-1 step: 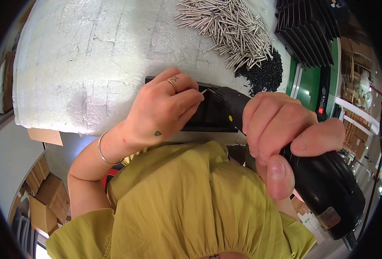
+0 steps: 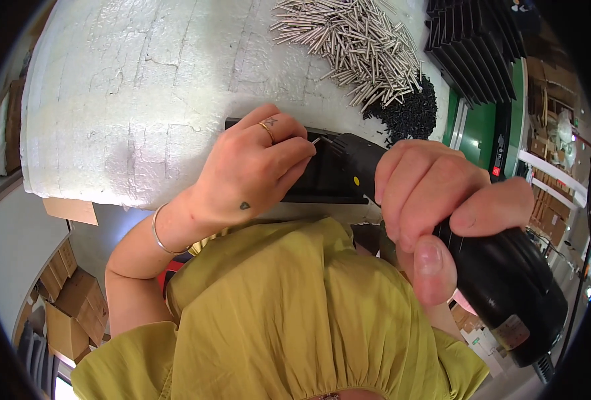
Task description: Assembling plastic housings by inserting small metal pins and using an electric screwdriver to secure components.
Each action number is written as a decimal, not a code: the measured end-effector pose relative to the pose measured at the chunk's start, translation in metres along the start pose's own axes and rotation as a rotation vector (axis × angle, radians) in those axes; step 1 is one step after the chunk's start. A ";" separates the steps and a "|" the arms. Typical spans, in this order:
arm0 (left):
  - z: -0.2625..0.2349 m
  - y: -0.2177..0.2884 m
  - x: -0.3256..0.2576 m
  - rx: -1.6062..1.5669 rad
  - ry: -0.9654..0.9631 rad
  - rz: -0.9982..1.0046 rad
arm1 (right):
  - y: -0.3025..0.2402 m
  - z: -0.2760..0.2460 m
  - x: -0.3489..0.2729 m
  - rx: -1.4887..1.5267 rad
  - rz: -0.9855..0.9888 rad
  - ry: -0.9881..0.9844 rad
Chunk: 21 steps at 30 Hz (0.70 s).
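My left hand point(image 2: 255, 167) is closed in a pinch over a flat black panel point(image 2: 332, 190), and a thin silver metal pin point(image 2: 316, 141) pokes out from between its fingertips. Wrapped in my right hand point(image 2: 435, 193) is a black electric screwdriver point(image 2: 509, 280), slanting from lower right toward the pin. Its bit point(image 2: 328, 141) points at the pin's end; whether they touch is too small to tell. The fingers hide most of the pin and part of the panel.
Beyond my hands, a heap of silver metal pins point(image 2: 362, 50) lies on the white-wrapped work surface point(image 2: 175, 87), beside a pile of small black screw-like pieces point(image 2: 412, 113). Black folded panels point(image 2: 472, 50) stand at the far right. Cardboard boxes point(image 2: 75, 313) are at lower left.
The rear of the electric screwdriver and my right hand have shifted very slightly. My left hand and the pin look unmoved.
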<state>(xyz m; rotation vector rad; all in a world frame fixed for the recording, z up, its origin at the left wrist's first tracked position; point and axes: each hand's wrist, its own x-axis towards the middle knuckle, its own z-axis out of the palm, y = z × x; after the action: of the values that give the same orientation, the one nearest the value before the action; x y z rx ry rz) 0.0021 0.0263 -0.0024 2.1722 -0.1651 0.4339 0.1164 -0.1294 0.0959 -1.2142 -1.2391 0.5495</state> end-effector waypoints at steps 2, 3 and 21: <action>-0.003 0.004 0.001 0.016 0.007 0.006 | -0.003 0.002 -0.002 0.035 0.044 0.057; -0.005 0.007 0.002 0.030 0.014 0.006 | -0.005 0.003 -0.003 0.074 0.093 0.112; -0.148 -0.028 -0.017 -0.897 0.245 -0.705 | 0.012 0.011 -0.056 -0.086 -0.038 0.640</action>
<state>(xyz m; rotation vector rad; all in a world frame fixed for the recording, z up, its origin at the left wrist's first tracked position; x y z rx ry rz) -0.0428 0.1614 0.0507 1.1665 0.4561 0.1523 0.0925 -0.1691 0.0612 -1.2983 -0.7398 0.0572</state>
